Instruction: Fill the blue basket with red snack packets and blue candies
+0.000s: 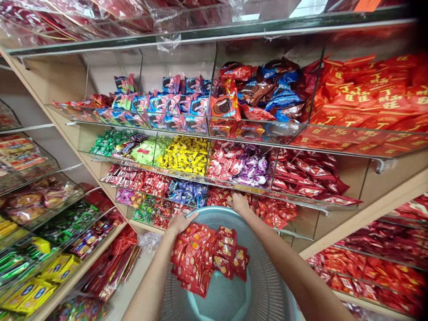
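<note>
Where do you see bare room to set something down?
Inside the basket, bare mesh floor shows below the red packets, bordered by the right wall. Crowded: shelf sections holding yellow sweets and purple sweets.

Bright light, blurry outer edges.

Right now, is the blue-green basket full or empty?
Neither, it's partly filled: red packets lie inside the basket, and part of its bottom shows uncovered.

left hand (179, 222): bare
right hand (240, 204): bare
left forearm (151, 277): bare, slim, tapering
right forearm (284, 255): bare, slim, tapering
</note>
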`<action>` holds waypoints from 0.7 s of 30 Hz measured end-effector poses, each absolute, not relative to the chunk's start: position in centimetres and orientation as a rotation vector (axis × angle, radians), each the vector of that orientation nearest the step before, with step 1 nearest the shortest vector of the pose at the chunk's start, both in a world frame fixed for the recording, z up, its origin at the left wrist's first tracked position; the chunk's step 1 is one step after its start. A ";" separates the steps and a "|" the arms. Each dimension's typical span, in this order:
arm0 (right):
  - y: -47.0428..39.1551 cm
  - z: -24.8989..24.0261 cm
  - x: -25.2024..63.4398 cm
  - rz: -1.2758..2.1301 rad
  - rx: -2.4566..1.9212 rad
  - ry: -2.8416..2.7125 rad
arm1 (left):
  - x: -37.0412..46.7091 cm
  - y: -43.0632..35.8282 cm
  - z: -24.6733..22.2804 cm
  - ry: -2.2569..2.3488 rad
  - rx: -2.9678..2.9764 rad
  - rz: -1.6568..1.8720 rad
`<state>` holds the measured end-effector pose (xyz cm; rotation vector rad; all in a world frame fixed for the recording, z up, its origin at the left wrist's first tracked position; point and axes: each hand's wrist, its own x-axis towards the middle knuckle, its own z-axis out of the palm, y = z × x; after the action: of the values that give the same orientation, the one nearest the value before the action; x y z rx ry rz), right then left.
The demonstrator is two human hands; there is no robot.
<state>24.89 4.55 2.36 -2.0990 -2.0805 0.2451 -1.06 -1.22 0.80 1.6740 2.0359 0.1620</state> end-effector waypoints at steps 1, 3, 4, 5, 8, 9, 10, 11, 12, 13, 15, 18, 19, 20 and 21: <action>4.6 2.3 24.8 0.250 -2.123 -2.070 | -1.1 -1.2 0.8 2.042 1.667 0.160; 4.7 2.3 24.7 0.259 -2.159 -2.051 | -1.0 -1.2 0.7 2.043 1.664 0.157; 4.7 2.3 24.7 0.262 -2.170 -2.043 | -1.0 -1.2 0.7 2.042 1.664 0.155; 4.7 2.3 24.6 0.265 -2.177 -2.038 | -1.1 -1.1 0.6 2.041 1.665 0.154; 4.5 2.6 24.8 0.275 -2.178 -2.030 | -1.2 -1.0 0.3 2.038 1.676 0.157; 4.4 2.7 24.9 0.278 -2.173 -2.030 | -1.2 -0.9 0.2 2.039 1.678 0.158; 4.2 2.9 25.0 0.280 -2.169 -2.031 | -1.2 -0.9 0.2 2.039 1.682 0.159; 3.9 3.2 25.1 0.280 -2.163 -2.033 | -1.3 -0.9 0.2 2.037 1.685 0.160; 3.5 3.6 25.3 0.275 -2.151 -2.034 | -1.3 -0.9 0.2 2.033 1.689 0.159; 2.9 3.9 25.4 0.258 -2.131 -2.031 | -1.3 -0.9 0.2 2.025 1.694 0.159; 1.5 4.9 25.6 0.212 -2.063 -2.021 | -1.2 -0.9 0.3 2.001 1.706 0.158; -1.3 6.3 25.7 0.180 -1.921 -2.035 | -1.2 -0.9 0.5 1.981 1.722 0.161; -2.3 6.6 25.7 0.185 -1.885 -2.049 | -1.1 -0.9 0.5 1.981 1.725 0.163; -3.4 6.9 25.6 0.194 -1.856 -2.064 | -1.1 -0.9 0.5 1.982 1.727 0.165; -4.3 7.0 25.5 0.207 -1.836 -2.076 | -1.1 -0.9 0.5 1.984 1.727 0.166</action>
<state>25.55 -4.33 6.96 -1.8365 -2.0758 0.2066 -1.12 -0.92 0.47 1.7271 1.9838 0.1663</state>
